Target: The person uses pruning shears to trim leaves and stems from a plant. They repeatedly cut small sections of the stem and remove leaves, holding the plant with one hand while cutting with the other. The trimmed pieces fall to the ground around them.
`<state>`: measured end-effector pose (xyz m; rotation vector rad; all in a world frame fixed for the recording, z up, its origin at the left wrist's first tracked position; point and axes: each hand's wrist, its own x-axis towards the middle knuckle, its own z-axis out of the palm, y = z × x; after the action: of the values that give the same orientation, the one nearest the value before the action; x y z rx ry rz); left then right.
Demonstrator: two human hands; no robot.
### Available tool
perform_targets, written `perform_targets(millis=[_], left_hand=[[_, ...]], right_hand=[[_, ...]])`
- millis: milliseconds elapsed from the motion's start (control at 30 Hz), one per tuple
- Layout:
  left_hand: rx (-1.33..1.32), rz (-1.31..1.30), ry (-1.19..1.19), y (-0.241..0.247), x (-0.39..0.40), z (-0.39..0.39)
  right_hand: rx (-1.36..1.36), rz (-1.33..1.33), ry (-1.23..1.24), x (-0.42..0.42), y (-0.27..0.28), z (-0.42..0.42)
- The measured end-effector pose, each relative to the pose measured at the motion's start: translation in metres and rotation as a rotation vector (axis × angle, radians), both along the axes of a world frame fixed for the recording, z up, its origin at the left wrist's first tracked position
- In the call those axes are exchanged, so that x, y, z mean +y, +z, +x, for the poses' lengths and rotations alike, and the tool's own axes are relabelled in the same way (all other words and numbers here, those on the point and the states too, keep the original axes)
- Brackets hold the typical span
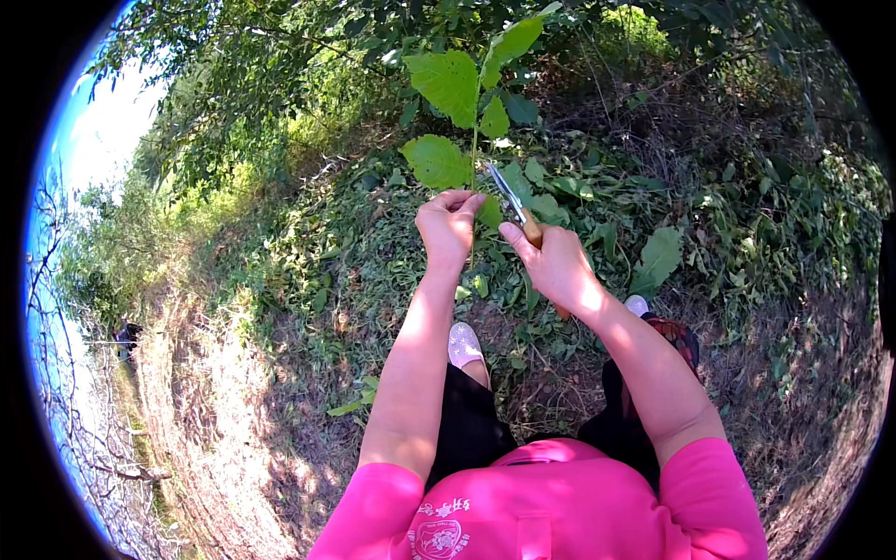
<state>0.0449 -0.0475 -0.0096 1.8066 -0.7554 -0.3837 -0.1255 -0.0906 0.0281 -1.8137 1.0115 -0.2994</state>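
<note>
My left hand (446, 227) pinches the thin green stem (475, 150) of a leafy shoot between thumb and fingers. Broad toothed leaves, one of them a large leaf (448, 85) dotted with small holes, spread from the stem above that hand. In my right hand (560, 264) is a pair of pruning shears (509, 190) with orange-brown handles. Their metal blades point up and left, close beside the stem and just right of my left fingers. Whether the blades touch the stem is unclear. My palm hides much of the handles.
Cut or wilted greenery (378, 238) covers the ground ahead, with a big loose leaf (658, 259) at right. My light shoes (465, 344) stand at its near edge. Dense shrubs (336, 77) rise beyond. Dry straw-coloured ground (203, 420) and bare branches (105, 462) lie left.
</note>
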Motion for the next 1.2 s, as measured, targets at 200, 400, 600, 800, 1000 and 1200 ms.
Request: perform_targets(millis=[200,400,600,800,1000,1200], left_hand=[[0.125,-0.064,-0.052,0.007,0.001,0.0],[0.165,-0.055,-0.068,0.008,0.002,-0.002],[0.112,-0.072,-0.074,-0.001,0.002,-0.003],[0.091,-0.058,-0.102,-0.003,0.003,-0.005],[0.06,-0.006,-0.114,0.0,0.005,-0.012],[0.079,-0.044,-0.091,-0.006,0.002,-0.013]], right_hand=[[-0.165,0.322,0.027,-0.013,-0.003,-0.006],[-0.3,0.755,0.133,-0.01,0.004,-0.009],[-0.25,0.653,0.164,-0.008,0.001,-0.008],[-0.232,0.54,0.153,-0.008,-0.006,-0.005],[-0.251,0.596,0.09,-0.007,-0.004,-0.005],[-0.283,0.605,0.024,-0.003,-0.004,-0.003]])
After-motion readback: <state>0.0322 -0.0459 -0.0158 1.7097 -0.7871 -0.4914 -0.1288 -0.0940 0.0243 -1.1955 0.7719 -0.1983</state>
